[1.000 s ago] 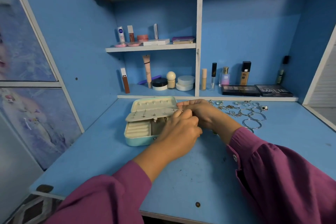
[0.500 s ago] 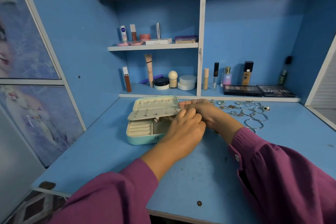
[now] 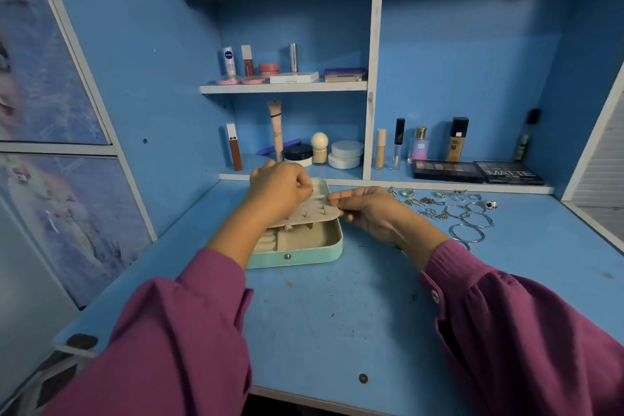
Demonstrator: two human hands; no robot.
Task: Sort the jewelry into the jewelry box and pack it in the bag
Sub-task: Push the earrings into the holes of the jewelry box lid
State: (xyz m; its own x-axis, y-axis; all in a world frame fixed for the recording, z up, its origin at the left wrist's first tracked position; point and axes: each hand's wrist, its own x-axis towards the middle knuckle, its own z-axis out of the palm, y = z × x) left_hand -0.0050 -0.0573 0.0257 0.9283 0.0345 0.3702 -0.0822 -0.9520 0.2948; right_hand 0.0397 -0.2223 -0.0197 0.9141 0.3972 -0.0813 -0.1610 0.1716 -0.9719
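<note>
- Nearest, two magenta sleeves reach forward over the scuffed blue tabletop point(image 3: 314, 321), smooth laminate dotted with crumbs.
- At centre sits the jewelry box point(image 3: 304, 252), a rounded mint-green case with a cream, velvety lining and ring rolls at its 9 o'clock side.
- The left hand point(image 3: 278, 191) has moved from the box's front edge to the rear, over the lid; its fingers are curled tight, but I cannot tell what they pinch.
- The right hand point(image 3: 366, 211) pinches the edge of the cream earring panel point(image 3: 312, 214), a stiff flap studded with small metal earrings; probably the earrings are nearly sorted.
- At 3 o'clock, well apart, loose silver bangles point(image 3: 467, 224), rings and chains lie unsorted.
</note>
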